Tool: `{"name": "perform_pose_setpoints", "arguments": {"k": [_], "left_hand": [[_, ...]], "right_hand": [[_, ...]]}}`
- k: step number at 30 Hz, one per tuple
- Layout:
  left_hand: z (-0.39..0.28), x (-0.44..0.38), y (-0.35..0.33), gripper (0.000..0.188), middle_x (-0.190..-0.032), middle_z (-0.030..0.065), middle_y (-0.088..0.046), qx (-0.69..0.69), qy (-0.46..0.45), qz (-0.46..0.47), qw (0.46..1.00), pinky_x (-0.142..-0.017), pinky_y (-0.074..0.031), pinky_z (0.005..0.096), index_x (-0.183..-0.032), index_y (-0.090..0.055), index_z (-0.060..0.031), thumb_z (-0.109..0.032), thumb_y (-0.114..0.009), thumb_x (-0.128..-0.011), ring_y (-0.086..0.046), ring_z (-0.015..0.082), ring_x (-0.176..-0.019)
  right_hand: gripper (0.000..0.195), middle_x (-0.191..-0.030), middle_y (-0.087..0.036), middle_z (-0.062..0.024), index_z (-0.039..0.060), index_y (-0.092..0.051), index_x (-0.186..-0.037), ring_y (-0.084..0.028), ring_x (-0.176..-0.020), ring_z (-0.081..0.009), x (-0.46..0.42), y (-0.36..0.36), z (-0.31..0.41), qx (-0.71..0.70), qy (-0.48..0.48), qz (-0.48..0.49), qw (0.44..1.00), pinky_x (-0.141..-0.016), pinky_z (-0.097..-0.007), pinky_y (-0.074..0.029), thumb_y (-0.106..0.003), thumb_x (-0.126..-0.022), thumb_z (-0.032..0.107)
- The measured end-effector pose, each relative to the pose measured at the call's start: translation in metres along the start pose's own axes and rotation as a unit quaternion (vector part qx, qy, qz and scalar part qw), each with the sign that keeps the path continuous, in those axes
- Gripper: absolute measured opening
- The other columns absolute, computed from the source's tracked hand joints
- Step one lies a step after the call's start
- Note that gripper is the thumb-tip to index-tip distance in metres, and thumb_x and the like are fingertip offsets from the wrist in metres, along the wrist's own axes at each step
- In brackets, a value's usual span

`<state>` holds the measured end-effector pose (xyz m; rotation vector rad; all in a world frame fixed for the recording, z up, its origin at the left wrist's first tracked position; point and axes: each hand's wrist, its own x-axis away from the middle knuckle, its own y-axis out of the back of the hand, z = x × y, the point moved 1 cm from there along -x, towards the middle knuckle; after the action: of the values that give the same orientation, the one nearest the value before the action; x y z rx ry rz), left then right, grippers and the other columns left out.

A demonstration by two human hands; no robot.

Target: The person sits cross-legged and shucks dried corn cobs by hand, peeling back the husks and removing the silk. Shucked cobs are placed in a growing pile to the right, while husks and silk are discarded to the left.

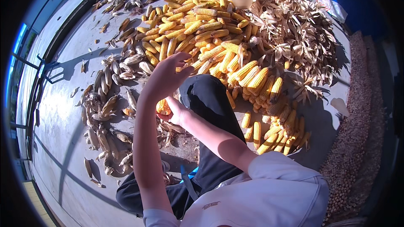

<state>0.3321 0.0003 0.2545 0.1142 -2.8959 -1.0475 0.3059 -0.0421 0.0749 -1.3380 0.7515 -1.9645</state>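
Note:
My right hand (pixel 176 112) is closed around a husked ear of yellow corn (pixel 163 107), whose kerneled end faces up. Above it, my left hand (pixel 169 74) is raised with thumb and fingers apart. I see nothing in the left hand, though part of its palm is hidden. Just beyond the left fingers begins a big heap of husked corn ears (pixel 202 22). This heap curves around to the right of my bent knee (pixel 205 91). Unhusked ears (pixel 104 82) in dry husks lie on the ground left of my forearm.
A tall pile of dry, stripped husks (pixel 290 28) rises at the back right. Along the right edge runs a bank of small pale rounded pieces (pixel 344 151). A white sack (pixel 333 8) lies by a blue surface (pixel 363 0). Metal framing (pixel 47 69) borders the concrete floor (pixel 53 126) at left.

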Motion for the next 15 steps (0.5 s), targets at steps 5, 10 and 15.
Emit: {"name": "perform_pose_setpoints", "arguments": {"k": [5,10,15], "left_hand": [[0.068,0.092,0.029,0.033,-0.108,0.0133,-0.067,0.072,0.085,-0.100,0.989,-0.082,-0.052,0.0334,-0.120,-0.058,-0.0020,-0.016,-0.060,-0.091,-0.065,0.0229,-0.100],[0.157,0.190,0.030,0.033,-0.108,0.0156,-0.067,-0.059,0.243,-0.141,0.958,-0.084,-0.052,0.0359,-0.116,-0.058,0.0004,-0.018,-0.060,-0.089,-0.066,0.0256,-0.095],[0.172,0.223,0.006,0.037,-0.107,0.0197,-0.066,0.030,0.253,-0.004,0.967,-0.081,-0.051,0.0379,-0.115,-0.058,0.0015,-0.019,-0.064,-0.085,-0.066,0.0300,-0.092]], "right_hand": [[0.045,-0.081,-0.064,-0.0149,0.0042,-0.055,-0.101,-0.064,-0.066,-0.0211,-0.021,-0.009,0.068,-0.064,0.016,-0.021,0.998,-0.053,-0.0276,-0.055,-0.065,-0.088,0.046],[0.036,-0.098,-0.064,-0.0106,0.0043,-0.060,-0.102,-0.061,-0.097,-0.0230,-0.054,-0.047,0.177,-0.020,0.285,0.043,0.957,-0.085,-0.0306,-0.054,-0.081,-0.076,0.017],[0.039,-0.117,-0.064,-0.0132,-0.0028,-0.057,-0.121,-0.057,-0.115,-0.0159,-0.099,-0.085,0.159,0.289,0.402,0.079,0.865,-0.096,-0.0321,-0.047,-0.069,-0.087,0.011]]}}
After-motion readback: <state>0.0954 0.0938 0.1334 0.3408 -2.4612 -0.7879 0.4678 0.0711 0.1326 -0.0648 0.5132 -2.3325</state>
